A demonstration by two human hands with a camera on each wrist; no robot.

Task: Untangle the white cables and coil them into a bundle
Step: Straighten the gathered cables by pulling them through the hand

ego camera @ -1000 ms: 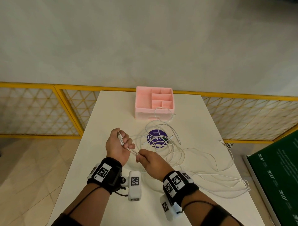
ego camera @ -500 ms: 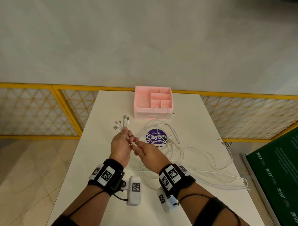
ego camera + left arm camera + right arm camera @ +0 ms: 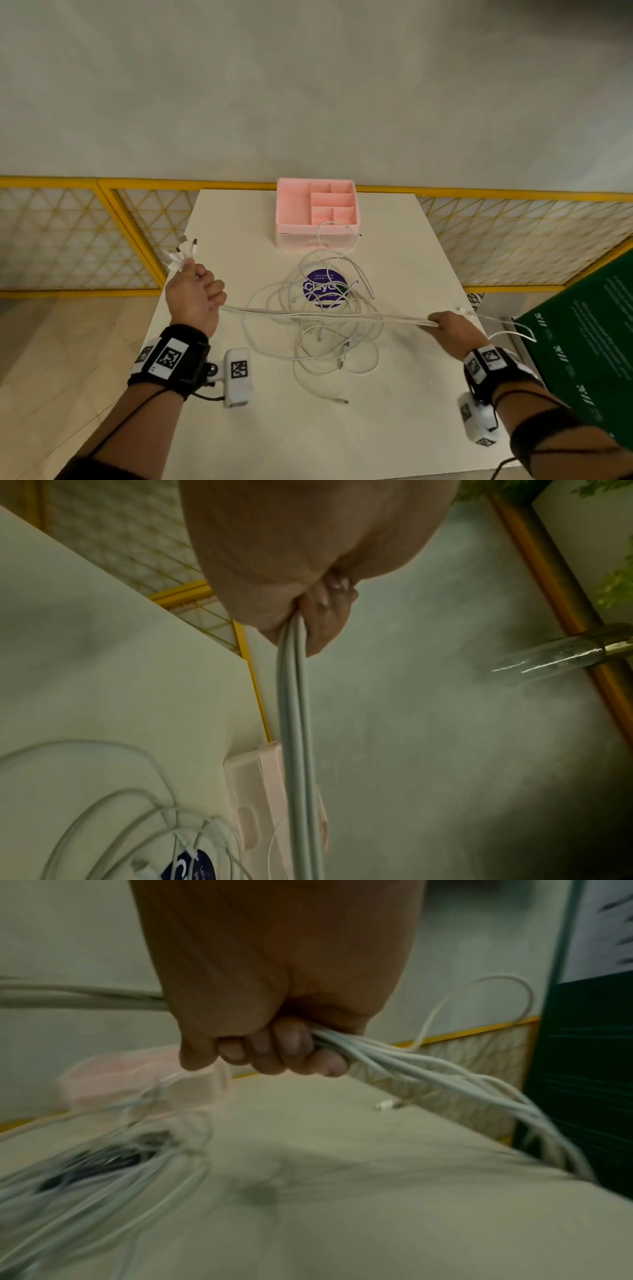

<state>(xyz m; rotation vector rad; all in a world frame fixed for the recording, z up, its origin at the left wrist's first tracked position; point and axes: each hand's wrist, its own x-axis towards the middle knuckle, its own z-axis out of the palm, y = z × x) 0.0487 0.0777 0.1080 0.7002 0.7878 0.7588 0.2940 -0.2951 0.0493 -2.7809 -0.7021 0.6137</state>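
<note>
Several white cables [image 3: 325, 317] stretch taut between my two hands above the white table [image 3: 404, 246]. My left hand [image 3: 195, 294] grips one end of the bunch, with the plug ends [image 3: 181, 255] fanning out above its fist. In the left wrist view the cables [image 3: 296, 723] run down from its curled fingers. At the table's right edge, my right hand [image 3: 448, 325] grips the same strands [image 3: 394, 1056], its fingers [image 3: 274, 1053] curled round them. More cable lies in loose tangled loops [image 3: 322, 342] on the table below the stretched span.
A pink compartment organizer [image 3: 317, 214] stands at the table's far edge, one cable loop lying against its front. A purple round sticker [image 3: 323, 289] sits under the tangle. A yellow lattice fence [image 3: 68, 233] runs behind; a green board [image 3: 582, 342] leans at the right.
My hands were close together at the table's middle; now they have pulled wide apart, the right hand sliding rightward along the cables, which are drawn taut. The left hand moved left.
</note>
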